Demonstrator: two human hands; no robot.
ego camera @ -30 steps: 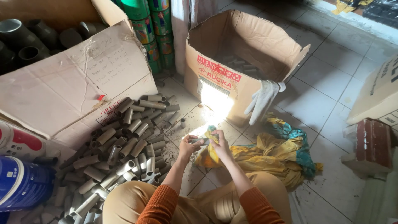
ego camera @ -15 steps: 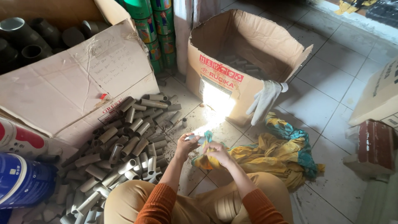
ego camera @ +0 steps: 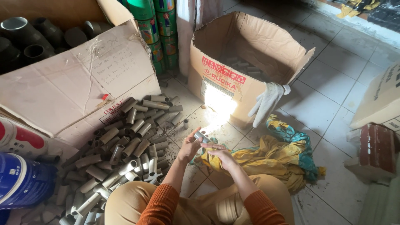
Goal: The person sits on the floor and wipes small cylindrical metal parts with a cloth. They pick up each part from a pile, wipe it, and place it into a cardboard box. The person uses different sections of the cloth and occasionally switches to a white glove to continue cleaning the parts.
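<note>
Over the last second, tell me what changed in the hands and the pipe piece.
The left hand lifted the short grey pipe piece slightly up and away from the body, still gripping it. The right hand slid off it, down onto the yellow cloth. The pipe pile, open box and glove stayed put.

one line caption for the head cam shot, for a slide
Seated person's left hand holds a short grey pipe piece while the right hand grips a yellow cloth, beside a pile of grey pipe pieces.
</note>
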